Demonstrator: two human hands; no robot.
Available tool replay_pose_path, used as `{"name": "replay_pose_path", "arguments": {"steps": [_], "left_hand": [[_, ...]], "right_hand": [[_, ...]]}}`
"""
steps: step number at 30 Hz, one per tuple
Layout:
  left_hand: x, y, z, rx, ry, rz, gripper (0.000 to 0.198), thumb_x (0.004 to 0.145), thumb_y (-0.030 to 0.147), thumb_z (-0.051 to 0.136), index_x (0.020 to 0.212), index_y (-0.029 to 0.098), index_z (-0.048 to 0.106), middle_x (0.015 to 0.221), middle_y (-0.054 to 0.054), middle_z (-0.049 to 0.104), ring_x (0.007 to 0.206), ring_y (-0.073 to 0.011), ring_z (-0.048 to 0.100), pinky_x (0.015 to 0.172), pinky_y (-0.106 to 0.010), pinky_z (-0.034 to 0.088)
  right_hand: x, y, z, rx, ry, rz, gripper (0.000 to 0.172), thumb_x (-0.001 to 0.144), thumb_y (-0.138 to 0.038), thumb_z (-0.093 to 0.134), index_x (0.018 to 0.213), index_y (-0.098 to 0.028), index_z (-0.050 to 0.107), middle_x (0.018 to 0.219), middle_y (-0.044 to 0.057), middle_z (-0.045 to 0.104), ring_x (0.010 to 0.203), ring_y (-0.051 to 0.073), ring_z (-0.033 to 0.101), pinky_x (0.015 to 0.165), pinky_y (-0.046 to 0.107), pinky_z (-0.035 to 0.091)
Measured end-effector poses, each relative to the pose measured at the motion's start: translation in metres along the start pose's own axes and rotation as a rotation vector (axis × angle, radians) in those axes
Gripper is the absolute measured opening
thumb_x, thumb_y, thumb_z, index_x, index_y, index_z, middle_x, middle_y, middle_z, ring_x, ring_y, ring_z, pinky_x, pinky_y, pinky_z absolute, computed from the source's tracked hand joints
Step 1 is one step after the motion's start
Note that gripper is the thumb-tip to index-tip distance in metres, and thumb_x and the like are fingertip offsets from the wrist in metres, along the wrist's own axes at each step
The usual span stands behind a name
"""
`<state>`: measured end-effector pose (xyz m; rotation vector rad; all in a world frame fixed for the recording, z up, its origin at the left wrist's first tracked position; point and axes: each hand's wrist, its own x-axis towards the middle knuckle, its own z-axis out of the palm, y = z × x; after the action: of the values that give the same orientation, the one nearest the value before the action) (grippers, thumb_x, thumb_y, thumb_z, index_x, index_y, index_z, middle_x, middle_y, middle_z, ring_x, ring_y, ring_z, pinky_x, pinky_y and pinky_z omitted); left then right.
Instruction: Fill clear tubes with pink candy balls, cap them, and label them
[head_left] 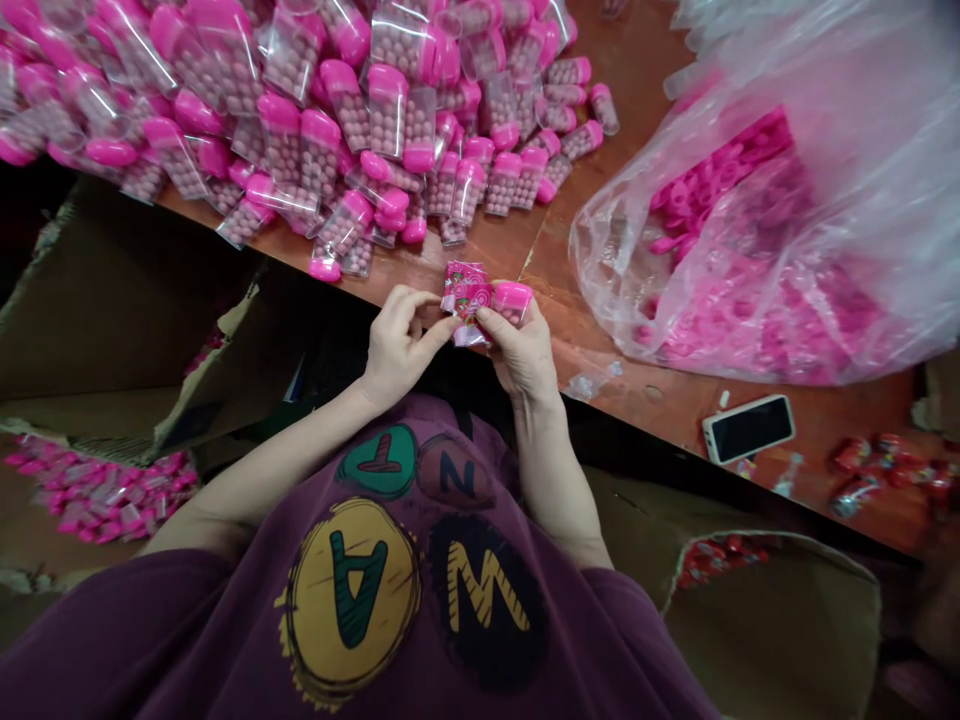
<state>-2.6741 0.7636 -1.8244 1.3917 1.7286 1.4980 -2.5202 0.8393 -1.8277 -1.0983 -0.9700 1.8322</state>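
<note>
My right hand holds a small clear candy container with a pink cap; pale pink balls show inside it. Under the thumb of that hand are printed pink wrappers with a swirl pattern, overlapping one another. My left hand pinches the left edge of these wrappers between thumb and fingers. Both hands are close together in front of my chest, at the table's near edge. Just beyond them lies a large pile of similar pink-capped containers. How many wrappers I hold is hard to tell.
A clear plastic bag of pink plastic pieces stands on the wooden table at right. Nearer are a phone and red wrapped items. Below the edge are cardboard boxes, the left one near pink pieces, the right one holding red items.
</note>
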Motion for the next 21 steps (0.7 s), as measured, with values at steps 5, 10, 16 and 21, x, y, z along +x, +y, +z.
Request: {"name": "replay_pose_path", "arguments": {"steps": [5,10,16,21], "left_hand": [[0.012,0.017,0.000,-0.347,-0.141,-0.459,0.020,0.086,0.035,0.083,0.080,0.016,0.078,0.066,0.000,0.059,0.056,-0.0083,0.048,0.053,-0.022,0.036],[0.017,0.020,0.004,-0.567,-0.113,-0.727,0.024,0.084,0.025,0.082,0.065,0.014,0.071,0.051,0.002,0.052,0.043,-0.0058,0.040,0.044,-0.021,0.027],[0.017,0.025,0.005,-0.588,-0.127,-0.769,0.027,0.084,0.015,0.081,0.061,0.011,0.069,0.050,0.001,0.054,0.043,-0.0046,0.044,0.043,-0.019,0.030],[0.017,0.025,0.008,-0.727,-0.080,-0.876,0.027,0.087,0.014,0.082,0.064,0.011,0.068,0.053,0.001,0.056,0.043,-0.0045,0.046,0.042,-0.018,0.031]], "right_hand": [[-0.007,0.008,0.002,-0.078,-0.002,-0.035,0.052,0.071,-0.045,0.096,0.108,-0.028,0.065,0.083,-0.007,0.064,0.069,0.008,0.060,0.071,0.023,0.059],[-0.012,0.014,0.003,-0.142,0.004,-0.107,0.055,0.074,-0.043,0.094,0.118,-0.029,0.064,0.097,-0.004,0.070,0.084,0.010,0.067,0.085,0.027,0.061],[-0.012,0.019,0.002,-0.202,0.035,-0.142,0.054,0.076,-0.050,0.092,0.118,-0.029,0.064,0.097,-0.003,0.070,0.085,0.013,0.068,0.084,0.030,0.062],[-0.013,0.026,0.009,-0.206,0.051,-0.179,0.050,0.084,-0.056,0.083,0.121,-0.031,0.061,0.103,-0.002,0.069,0.085,0.012,0.069,0.080,0.030,0.063]]}}
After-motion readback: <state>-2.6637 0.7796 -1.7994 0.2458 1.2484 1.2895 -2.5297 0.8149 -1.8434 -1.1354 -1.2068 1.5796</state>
